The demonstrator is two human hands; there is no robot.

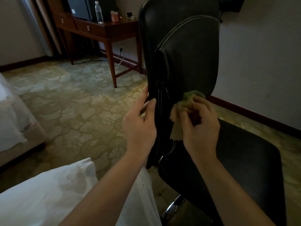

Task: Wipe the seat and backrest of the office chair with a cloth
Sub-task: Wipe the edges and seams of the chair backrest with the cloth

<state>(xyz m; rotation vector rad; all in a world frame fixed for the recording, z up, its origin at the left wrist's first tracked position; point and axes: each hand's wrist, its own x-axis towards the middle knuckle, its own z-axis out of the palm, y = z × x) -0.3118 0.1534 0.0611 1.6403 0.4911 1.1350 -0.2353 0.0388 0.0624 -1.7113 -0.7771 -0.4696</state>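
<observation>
While the left hand [140,126] grips the backrest [184,51] edge, the right hand [201,126] clutches the cloth [180,106].

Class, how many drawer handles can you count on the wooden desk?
2. On the desk, the first handle is on the leftmost drawer, the second handle on the drawer right of it. The chair backrest hides the desk's right end; more may exist.

Patterned carpet [73,103], wooden desk [104,31], perhaps television [80,7]
</observation>
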